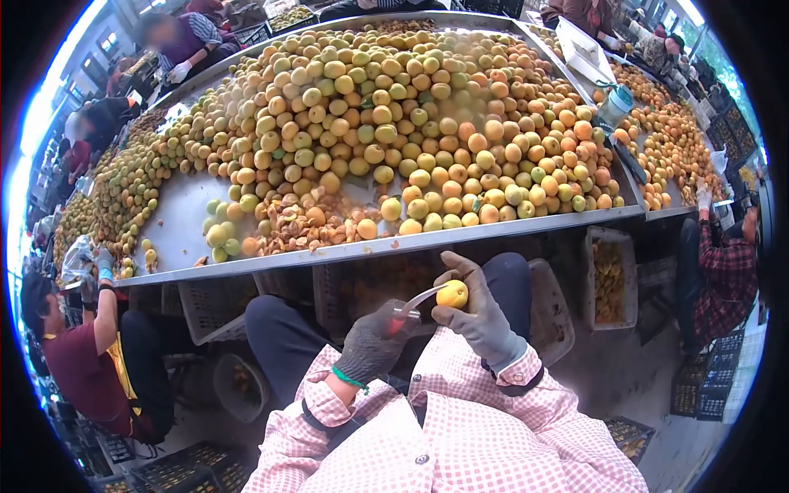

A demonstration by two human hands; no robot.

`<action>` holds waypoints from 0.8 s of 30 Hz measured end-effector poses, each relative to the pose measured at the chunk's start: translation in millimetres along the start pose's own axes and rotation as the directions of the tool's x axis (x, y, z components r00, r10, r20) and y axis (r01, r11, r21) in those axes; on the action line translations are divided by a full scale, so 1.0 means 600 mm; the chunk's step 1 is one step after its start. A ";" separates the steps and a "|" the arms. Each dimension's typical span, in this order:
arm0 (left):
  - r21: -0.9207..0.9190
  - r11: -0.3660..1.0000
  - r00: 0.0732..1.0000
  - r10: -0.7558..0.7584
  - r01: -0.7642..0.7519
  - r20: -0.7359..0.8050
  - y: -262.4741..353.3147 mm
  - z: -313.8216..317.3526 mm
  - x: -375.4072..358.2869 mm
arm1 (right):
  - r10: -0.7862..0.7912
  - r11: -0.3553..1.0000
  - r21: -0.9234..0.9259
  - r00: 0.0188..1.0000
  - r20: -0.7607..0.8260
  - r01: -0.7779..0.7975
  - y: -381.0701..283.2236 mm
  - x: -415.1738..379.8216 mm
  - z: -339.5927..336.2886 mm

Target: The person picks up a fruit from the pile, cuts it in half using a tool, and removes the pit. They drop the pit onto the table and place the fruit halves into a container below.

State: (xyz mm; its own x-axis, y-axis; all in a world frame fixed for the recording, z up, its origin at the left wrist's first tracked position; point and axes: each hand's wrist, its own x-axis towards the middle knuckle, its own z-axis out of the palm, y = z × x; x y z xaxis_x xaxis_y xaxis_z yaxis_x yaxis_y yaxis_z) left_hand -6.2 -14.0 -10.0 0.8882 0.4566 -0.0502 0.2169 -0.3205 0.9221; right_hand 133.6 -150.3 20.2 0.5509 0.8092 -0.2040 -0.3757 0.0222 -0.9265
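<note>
In my left hand (374,343), in a dark knitted glove, is a small knife (400,317) with a reddish handle. Its thin curved blade runs up to the side of a yellow apricot (451,294). My right hand (481,316), in a grey glove, holds that apricot between thumb and fingers above my lap. Just beyond my hands, on the metal table (185,218), lie a heap of whole apricots (362,107) and a pile of split apricot pieces (304,223).
The table's raised metal rim (362,256) runs across in front of my knees. Below it stand crates (215,308) and a tall bin of fruit (610,279). A jar (616,105) stands at the right divider. Co-workers sit at left (90,361) and right (723,287).
</note>
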 end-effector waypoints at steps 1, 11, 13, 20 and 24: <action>0.066 0.998 1.000 0.002 -0.003 0.010 0.005 -0.001 0.001 | 0.009 0.996 0.090 0.999 0.052 -0.014 -0.007 -0.003 0.005; 0.322 0.932 0.983 0.183 -0.165 -0.027 0.017 -0.001 0.000 | -0.281 0.959 -0.029 0.960 0.007 0.282 0.046 0.004 0.009; 0.351 0.915 0.974 0.223 -0.198 -0.032 0.023 -0.004 0.001 | -0.256 0.964 0.073 0.967 -0.006 0.256 0.044 0.001 0.018; 0.441 0.848 0.938 0.344 -0.294 -0.036 0.015 -0.011 -0.001 | -0.141 0.983 0.123 0.988 0.058 0.133 0.032 -0.003 0.026; 0.465 0.848 0.949 0.310 -0.255 -0.046 0.034 -0.013 -0.002 | -0.265 0.964 0.016 0.959 0.098 0.265 0.030 -0.007 0.026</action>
State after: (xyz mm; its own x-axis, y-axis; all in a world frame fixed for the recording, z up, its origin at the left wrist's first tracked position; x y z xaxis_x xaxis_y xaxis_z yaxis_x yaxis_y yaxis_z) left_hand -6.1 -14.4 11.9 0.8919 0.3726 0.2564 0.1462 -0.7740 0.6161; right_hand 113.0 -144.0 9.1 0.5550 0.8280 0.0806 -0.2281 0.2446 -0.9424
